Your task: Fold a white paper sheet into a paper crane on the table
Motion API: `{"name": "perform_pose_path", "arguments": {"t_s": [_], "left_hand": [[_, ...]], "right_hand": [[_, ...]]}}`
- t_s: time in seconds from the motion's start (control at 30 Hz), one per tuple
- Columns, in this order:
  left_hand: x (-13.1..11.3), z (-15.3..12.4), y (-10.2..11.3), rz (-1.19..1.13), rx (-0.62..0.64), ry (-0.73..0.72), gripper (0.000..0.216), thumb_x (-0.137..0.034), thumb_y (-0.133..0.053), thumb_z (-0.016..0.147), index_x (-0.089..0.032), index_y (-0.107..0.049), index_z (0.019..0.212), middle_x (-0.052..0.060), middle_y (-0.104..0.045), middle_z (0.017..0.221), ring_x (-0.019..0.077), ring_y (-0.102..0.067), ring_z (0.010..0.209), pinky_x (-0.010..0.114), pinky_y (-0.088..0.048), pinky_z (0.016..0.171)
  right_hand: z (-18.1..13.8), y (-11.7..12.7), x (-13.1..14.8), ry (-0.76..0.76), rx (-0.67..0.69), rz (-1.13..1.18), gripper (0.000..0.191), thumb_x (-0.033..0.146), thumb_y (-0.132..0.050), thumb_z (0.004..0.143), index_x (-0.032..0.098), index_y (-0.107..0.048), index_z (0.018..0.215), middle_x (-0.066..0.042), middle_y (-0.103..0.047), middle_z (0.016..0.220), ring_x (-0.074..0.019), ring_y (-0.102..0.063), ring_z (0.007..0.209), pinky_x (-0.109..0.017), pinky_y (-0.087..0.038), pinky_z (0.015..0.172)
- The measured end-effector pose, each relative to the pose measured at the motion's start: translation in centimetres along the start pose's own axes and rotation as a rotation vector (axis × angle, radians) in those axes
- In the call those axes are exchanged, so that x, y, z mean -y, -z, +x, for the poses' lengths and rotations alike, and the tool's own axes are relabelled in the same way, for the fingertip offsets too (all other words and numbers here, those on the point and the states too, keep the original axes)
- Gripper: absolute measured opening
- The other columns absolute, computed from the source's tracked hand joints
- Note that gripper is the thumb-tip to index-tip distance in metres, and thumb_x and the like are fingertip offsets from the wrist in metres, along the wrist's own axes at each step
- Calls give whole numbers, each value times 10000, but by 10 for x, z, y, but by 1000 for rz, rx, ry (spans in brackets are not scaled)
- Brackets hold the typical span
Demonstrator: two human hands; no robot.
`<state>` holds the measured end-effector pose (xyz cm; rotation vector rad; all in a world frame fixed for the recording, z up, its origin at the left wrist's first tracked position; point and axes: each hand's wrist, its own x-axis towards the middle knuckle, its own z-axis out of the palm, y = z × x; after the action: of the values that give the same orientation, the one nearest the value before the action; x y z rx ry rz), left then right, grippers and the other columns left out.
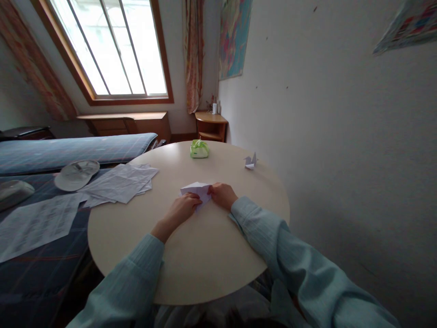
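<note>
A partly folded white paper lies on the round beige table in front of me. My left hand rests on its near left edge with fingers curled down and pinching the paper. My right hand presses the paper's right side, fingers closed over the fold. Both arms wear light blue sleeves. A finished white paper crane stands on the table further off to the right, apart from both hands.
A green tissue pack sits at the table's far edge. Several loose white sheets overlap the table's left rim and spread onto a blue bed. A white cap lies there. A wall is close on the right.
</note>
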<state>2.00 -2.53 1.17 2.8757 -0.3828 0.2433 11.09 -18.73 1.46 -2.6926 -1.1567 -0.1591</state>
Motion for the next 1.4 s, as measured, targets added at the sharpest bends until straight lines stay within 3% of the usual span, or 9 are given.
{"name": "perform_pose_path", "arguments": {"t_s": [0.5,1.1,1.27,1.4], "left_hand": [[-17,-20,22,14,67,27,294,-148,-450,737,-243,-691,877,21,-648,1034,179,-592,934,276,-461,836],[-10,-23,25,-89,94,34,219,-163,-485,667,-221,-677,755,13,-654,1033,189,-597,917,271,-450,821],[-10,-21,16,-168,0,79,303,-164,-431,725,-197,-613,965,40,-663,972,171,-609,836,281,-468,777],[-6,-17,3,-171,-46,1,395,-123,-412,736,-182,-554,1100,48,-581,1158,179,-548,988,303,-434,872]], "right_hand": [[1,-1,-1,-27,-6,5,234,173,-454,770,238,-645,889,-37,-647,949,-155,-585,887,-224,-413,739],[0,1,-1,-29,0,-18,224,186,-449,776,237,-639,883,-36,-648,929,-158,-586,863,-228,-411,720],[-2,1,-5,3,-50,16,204,151,-453,763,208,-633,840,-41,-636,890,-151,-573,846,-223,-410,729],[0,-4,-10,75,-188,168,199,99,-450,736,184,-627,766,-39,-610,885,-136,-554,840,-229,-412,772]]}}
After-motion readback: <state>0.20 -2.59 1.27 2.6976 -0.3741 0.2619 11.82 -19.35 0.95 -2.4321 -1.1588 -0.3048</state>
